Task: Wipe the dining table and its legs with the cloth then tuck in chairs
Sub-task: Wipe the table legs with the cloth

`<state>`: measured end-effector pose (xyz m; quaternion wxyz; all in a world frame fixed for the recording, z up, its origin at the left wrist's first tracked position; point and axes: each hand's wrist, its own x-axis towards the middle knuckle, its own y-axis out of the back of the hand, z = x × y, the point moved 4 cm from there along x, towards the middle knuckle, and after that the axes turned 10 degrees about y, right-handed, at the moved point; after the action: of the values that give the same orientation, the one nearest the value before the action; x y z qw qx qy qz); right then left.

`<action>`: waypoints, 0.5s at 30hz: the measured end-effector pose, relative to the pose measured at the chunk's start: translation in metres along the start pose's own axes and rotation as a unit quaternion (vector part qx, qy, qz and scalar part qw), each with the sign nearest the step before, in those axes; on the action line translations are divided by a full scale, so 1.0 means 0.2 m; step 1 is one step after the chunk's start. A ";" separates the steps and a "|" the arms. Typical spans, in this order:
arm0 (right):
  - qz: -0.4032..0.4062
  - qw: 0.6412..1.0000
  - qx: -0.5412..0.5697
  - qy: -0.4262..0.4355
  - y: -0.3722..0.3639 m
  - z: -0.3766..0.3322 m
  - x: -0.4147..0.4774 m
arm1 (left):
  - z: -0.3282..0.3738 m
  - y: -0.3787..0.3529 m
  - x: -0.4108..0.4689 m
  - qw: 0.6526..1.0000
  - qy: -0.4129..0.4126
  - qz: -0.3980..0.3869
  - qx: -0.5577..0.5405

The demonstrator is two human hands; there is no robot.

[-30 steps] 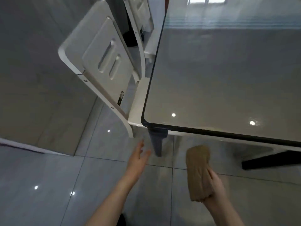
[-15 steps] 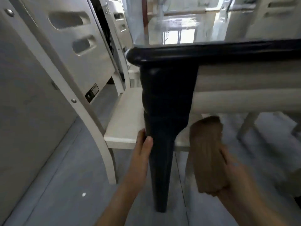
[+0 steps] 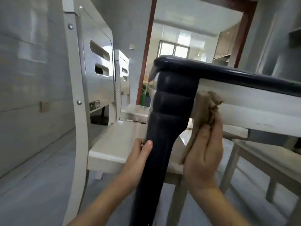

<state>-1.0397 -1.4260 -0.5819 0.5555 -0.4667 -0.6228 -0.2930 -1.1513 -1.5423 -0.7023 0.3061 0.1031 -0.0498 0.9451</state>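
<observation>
Hands: left hand (image 3: 138,154) grips table leg (image 3: 162,136) | right hand (image 3: 203,154), flat, presses cloth (image 3: 205,108) against it

table leg (image 3: 164,144) cut off below, left hand (image 3: 137,158) partly hidden

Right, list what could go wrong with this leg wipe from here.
1. The right hand presses the bunched cloth against only one side of the table leg; the grooves and far side may get missed.
2. The left hand grips the leg right beside the chair seat; it could get pinched there.
</observation>
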 end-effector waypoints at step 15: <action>-0.052 0.992 -0.113 0.002 -0.14 -0.08 -0.94 | -0.09 0.06 0.22 0.999 0.051 0.002 0.004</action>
<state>-1.0681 -1.4989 -0.7549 0.4845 -0.4930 -0.6081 -0.3904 -1.1965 -1.5233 -0.7095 0.3061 0.0560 -0.0309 0.9499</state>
